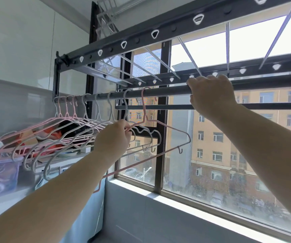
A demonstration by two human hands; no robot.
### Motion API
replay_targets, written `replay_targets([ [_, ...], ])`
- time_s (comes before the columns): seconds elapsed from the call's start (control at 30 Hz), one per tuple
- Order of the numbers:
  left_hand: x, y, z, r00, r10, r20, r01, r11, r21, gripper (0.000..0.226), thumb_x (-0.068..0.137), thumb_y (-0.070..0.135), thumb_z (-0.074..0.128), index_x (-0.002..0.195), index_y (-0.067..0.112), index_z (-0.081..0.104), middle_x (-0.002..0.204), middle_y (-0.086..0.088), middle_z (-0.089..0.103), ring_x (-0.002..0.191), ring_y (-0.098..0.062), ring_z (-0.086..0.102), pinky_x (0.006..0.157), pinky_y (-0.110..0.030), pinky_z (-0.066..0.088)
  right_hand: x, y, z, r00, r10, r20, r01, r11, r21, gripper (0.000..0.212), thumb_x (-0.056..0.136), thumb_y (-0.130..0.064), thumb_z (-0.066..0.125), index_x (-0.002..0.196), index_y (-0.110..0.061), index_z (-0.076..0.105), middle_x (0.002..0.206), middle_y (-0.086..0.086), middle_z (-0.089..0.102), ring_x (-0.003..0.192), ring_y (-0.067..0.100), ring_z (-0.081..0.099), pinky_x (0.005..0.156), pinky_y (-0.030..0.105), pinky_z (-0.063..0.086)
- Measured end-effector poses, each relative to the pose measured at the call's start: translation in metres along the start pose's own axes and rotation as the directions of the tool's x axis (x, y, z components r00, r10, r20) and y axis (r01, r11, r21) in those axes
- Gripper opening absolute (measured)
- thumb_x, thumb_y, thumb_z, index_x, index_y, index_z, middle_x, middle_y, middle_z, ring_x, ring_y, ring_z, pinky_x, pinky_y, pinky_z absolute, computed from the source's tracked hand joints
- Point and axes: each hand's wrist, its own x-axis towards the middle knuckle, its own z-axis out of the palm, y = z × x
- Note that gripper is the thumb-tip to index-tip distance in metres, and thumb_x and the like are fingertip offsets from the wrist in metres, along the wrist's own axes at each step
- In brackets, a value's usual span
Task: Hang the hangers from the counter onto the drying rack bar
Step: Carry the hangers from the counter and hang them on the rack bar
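The left hand (113, 135) pinches, as it seems, the shoulder of a thin pink wire hanger (141, 162), whose hook sits over the round grey metal bar (167, 92). The right hand (211, 95) grasps this bar, to the right of that hook. Further left on the bar hang more pink and white wire hangers (88, 122).

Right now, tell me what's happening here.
A person is hanging a pink wire hanger on the grey round rack bar. Its hook is over the bar, and the left hand pinches it near the neck. The right hand grips the bar further right. More pink and white hangers hang to its left.
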Motion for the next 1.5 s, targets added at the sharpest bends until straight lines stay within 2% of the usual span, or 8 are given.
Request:
replay_targets([
  [0.47,-0.001,-0.003,-0.007,0.998,0.023,-0.06,-0.024,1.0,-0.011,0.03,0.089,0.022,0.05,0.116,0.01,0.051,0.113,-0.007,0.059,0.101,-0.026,0.057,0.083,-0.035,0.044,-0.003,-0.006,-0.007,1.0,0.021,0.011,-0.021,0.999,-0.033,0.029,0.09,-0.011,0.043,0.118,-0.007,0.046,0.106,0.01,0.059,0.101,0.029,0.053,0.087,0.038,0.037],
  [0.63,-0.001,0.007,-0.007,0.966,0.176,-0.188,-0.178,0.984,0.006,0.032,0.084,0.014,0.058,0.114,0.003,0.055,0.116,-0.012,0.059,0.112,-0.027,0.05,0.097,-0.032,0.035,-0.01,0.001,-0.008,0.999,0.041,-0.014,-0.042,0.999,-0.023,0.036,0.09,-0.008,0.036,0.126,-0.005,0.041,0.128,0.015,0.046,0.125,0.033,0.035,0.101,0.043,0.028],
  [0.73,-0.011,0.027,-0.006,0.947,0.253,-0.2,-0.264,0.964,-0.033,0.027,0.083,0.012,0.059,0.108,0.002,0.059,0.109,-0.014,0.063,0.109,-0.029,0.053,0.099,-0.034,0.034,-0.023,0.012,-0.009,0.988,0.036,-0.148,-0.033,0.999,0.019,0.03,0.085,-0.001,0.041,0.113,0.002,0.052,0.125,0.02,0.051,0.126,0.036,0.038,0.102,0.046,0.029],
  [0.9,-0.041,0.076,0.012,0.949,0.302,-0.089,-0.314,0.927,-0.205,0.019,0.087,0.019,0.055,0.104,0.013,0.062,0.1,0.0,0.066,0.1,-0.018,0.057,0.084,-0.02,0.033,-0.061,0.042,-0.016,0.948,-0.02,-0.319,0.019,1.0,-0.004,0.015,0.065,0.003,0.063,0.079,-0.001,0.066,0.093,0.015,0.069,0.097,0.034,0.063,0.084,0.042,0.05],
  [1.07,-0.076,0.152,0.046,0.913,0.371,0.17,-0.271,0.863,-0.426,0.01,0.088,0.022,0.053,0.091,0.024,0.062,0.078,0.014,0.061,0.078,-0.006,0.06,0.071,-0.016,0.046,-0.13,0.097,-0.027,0.991,-0.01,-0.134,0.016,0.999,0.048,0.016,0.065,-0.004,0.07,0.081,-0.004,0.069,0.091,0.013,0.07,0.094,0.031,0.064,0.082,0.038,0.051],
  [1.13,-0.097,0.19,0.066,0.889,0.392,0.238,-0.245,0.844,-0.477,0.009,0.088,0.024,0.052,0.087,0.027,0.06,0.077,0.015,0.061,0.076,-0.005,0.06,0.067,-0.014,0.043,-0.166,0.128,-0.03,0.991,-0.011,0.133,0.008,1.0,0.018,0.019,0.083,-0.011,0.054,0.1,-0.007,0.063,0.104,0.01,0.065,0.103,0.028,0.057,0.09,0.037,0.044],
  [1.33,-0.176,0.321,0.128,0.792,0.431,0.433,-0.108,0.796,-0.596,0.017,0.087,0.021,0.051,0.088,0.026,0.067,0.088,0.008,0.07,0.076,-0.012,0.061,0.063,-0.02,0.042,-0.293,0.247,-0.053,0.857,0.206,0.472,-0.218,0.976,-0.029,0.023,0.09,-0.015,0.037,0.093,-0.01,0.059,0.089,0.008,0.067,0.081,0.025,0.059,0.081,0.03,0.045],
  [1.5,-0.238,0.429,0.164,0.677,0.488,0.551,-0.017,0.759,-0.651,0.016,0.086,0.024,0.05,0.083,0.031,0.063,0.093,0.003,0.07,0.088,-0.02,0.063,0.073,-0.026,0.047,-0.393,0.336,-0.084,0.674,0.351,0.65,-0.28,0.936,-0.215,0.021,0.09,-0.015,0.037,0.096,-0.011,0.056,0.097,0.012,0.065,0.089,0.027,0.059,0.071,0.027,0.037],
])
